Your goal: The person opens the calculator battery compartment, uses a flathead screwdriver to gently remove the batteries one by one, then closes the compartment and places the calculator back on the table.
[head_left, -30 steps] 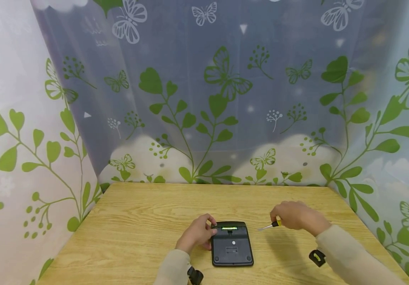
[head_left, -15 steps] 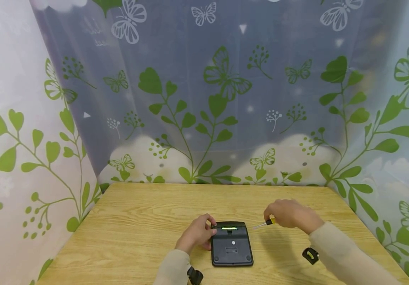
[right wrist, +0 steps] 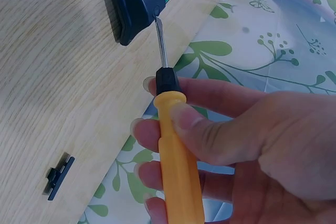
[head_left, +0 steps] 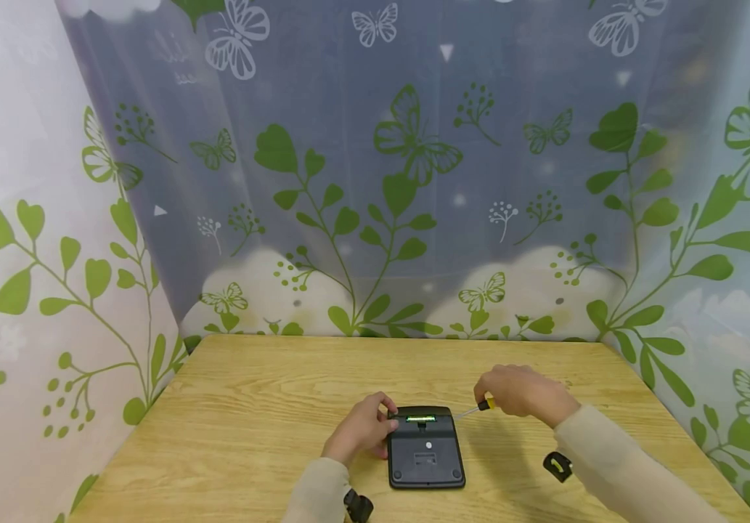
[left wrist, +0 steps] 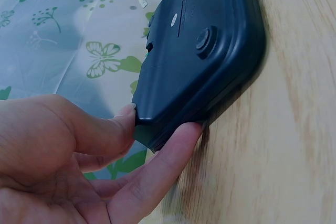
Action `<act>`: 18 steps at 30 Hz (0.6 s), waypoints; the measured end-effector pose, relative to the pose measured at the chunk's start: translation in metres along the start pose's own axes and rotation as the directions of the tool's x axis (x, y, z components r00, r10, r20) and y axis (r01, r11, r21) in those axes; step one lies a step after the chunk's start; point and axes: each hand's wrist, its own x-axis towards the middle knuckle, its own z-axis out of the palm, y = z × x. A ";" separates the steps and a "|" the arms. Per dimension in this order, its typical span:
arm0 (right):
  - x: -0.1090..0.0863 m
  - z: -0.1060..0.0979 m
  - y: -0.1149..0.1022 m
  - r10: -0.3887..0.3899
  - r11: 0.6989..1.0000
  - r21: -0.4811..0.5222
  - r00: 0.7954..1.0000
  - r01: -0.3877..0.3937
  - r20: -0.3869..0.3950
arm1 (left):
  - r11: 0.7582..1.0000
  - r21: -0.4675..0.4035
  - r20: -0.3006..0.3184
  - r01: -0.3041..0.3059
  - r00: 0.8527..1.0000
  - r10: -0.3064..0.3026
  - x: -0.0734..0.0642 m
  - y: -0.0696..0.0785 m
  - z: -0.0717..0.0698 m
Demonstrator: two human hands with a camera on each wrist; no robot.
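Note:
A black desk calculator (head_left: 424, 465) lies face down on the wooden table, its battery slot uncovered. A green battery (head_left: 421, 418) shows in that slot. My left hand (head_left: 363, 427) pinches the calculator's far left corner, thumb and fingers on its edges in the left wrist view. My right hand (head_left: 520, 392) grips a flat-blade screwdriver (right wrist: 180, 156) by its yellow handle, fingers wrapped round it and thumb along the top. In the right wrist view the blade tip (right wrist: 158, 20) is right at the calculator's far right corner, near a small round recess.
A small black plastic cover (right wrist: 62, 177) lies on the table (head_left: 270, 407), seen in the right wrist view. Behind the table hangs a printed curtain (head_left: 375, 218) with leaves and butterflies. Black wrist cameras sit on both sleeves.
My right hand has moved left with the screwdriver, bringing its tip from beside the calculator up to its far right corner. The left hand and calculator stay put.

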 end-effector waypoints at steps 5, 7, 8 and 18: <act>0.005 0.001 -0.001 -0.006 1.000 -0.010 1.000 0.006 -0.010 | 1.000 0.004 -0.001 0.000 1.000 0.000 -0.001 0.001 0.000; 0.006 0.001 -0.002 -0.008 1.000 -0.018 1.000 0.008 -0.012 | 1.000 0.002 -0.001 -0.001 1.000 0.001 -0.001 0.001 0.001; 0.006 0.001 -0.003 -0.011 1.000 -0.023 1.000 0.011 -0.013 | 1.000 0.000 -0.001 0.000 1.000 0.000 -0.001 0.001 0.001; 0.013 -0.002 -0.011 -0.032 0.998 -0.062 0.999 0.031 -0.010 | 1.000 0.003 -0.004 0.005 1.000 -0.005 -0.001 0.000 0.001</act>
